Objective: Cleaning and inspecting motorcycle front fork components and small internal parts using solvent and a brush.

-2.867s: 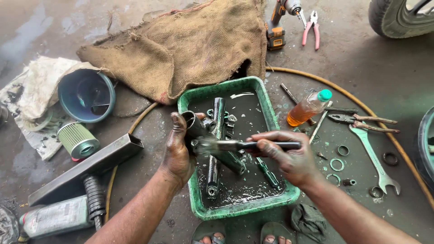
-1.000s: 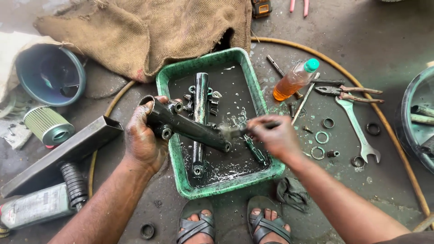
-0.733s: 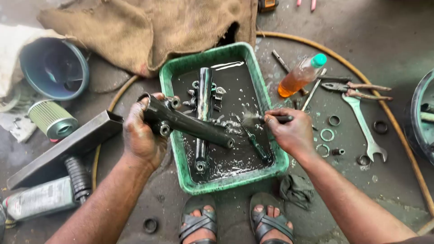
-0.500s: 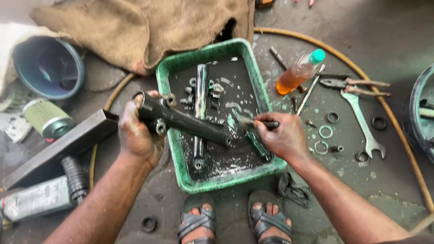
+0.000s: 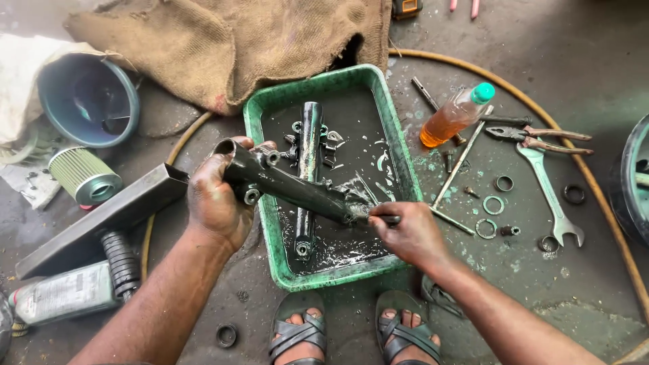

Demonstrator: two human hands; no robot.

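Observation:
My left hand (image 5: 213, 203) grips the wide end of a black metal fork tube (image 5: 297, 191), held slanted over a green plastic tray (image 5: 323, 84) of dark oily liquid. My right hand (image 5: 405, 233) holds a small brush (image 5: 375, 217) by its dark handle, with the bristles against the tube's lower end. A second black tube (image 5: 309, 176) lies lengthwise in the tray among small fittings. Both hands are smeared with grease.
An orange-liquid bottle (image 5: 454, 116), pliers (image 5: 537, 135), a spanner (image 5: 551, 196), rods and loose rings (image 5: 493, 206) lie right of the tray. A burlap sack (image 5: 236, 40) lies behind, with a blue bowl (image 5: 88, 101), air filter (image 5: 84, 177), metal channel (image 5: 101, 220) and grey bottle (image 5: 64, 294) to the left. My sandalled feet (image 5: 351, 334) are below.
My right hand has drawn the brush toward me and down to the tube's lower end. The left hand keeps holding the tube, now slightly further right.

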